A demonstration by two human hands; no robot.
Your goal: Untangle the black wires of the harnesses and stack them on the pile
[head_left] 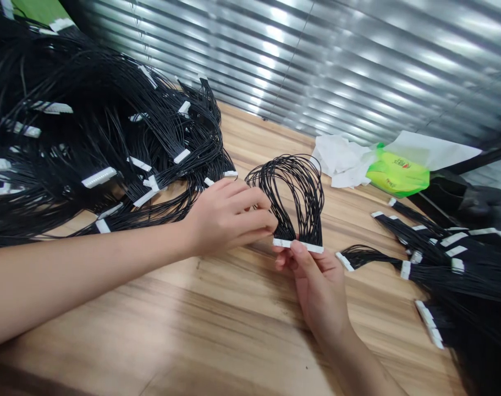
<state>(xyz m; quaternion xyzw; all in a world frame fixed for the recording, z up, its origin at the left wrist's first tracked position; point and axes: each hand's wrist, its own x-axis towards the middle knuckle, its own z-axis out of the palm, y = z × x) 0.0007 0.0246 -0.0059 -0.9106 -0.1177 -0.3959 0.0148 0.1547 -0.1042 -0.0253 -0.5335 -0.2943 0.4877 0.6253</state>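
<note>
My right hand (316, 275) pinches the white connectors of a black wire harness (312, 203) between thumb and fingers. Two white connector strips (310, 247) sit end to end in that grip, and the thin wires rise from them in a loop. At the left side of the loop is my left hand (234, 214), palm down, its fingers loosely bent with a gap between them. Its fingertips are by the wires close to the connectors; its thumb is hidden, and whether the fingertips touch the wires is unclear.
A large heap of black wire harnesses (97, 115) with white connectors covers the left side. More harnesses (460, 275) lie at the right. Behind them, a green packet (398, 173) and crumpled white tissue (341, 157) rest on the wooden table (217, 330). A ribbed metallic surface (299, 66) borders the far edge.
</note>
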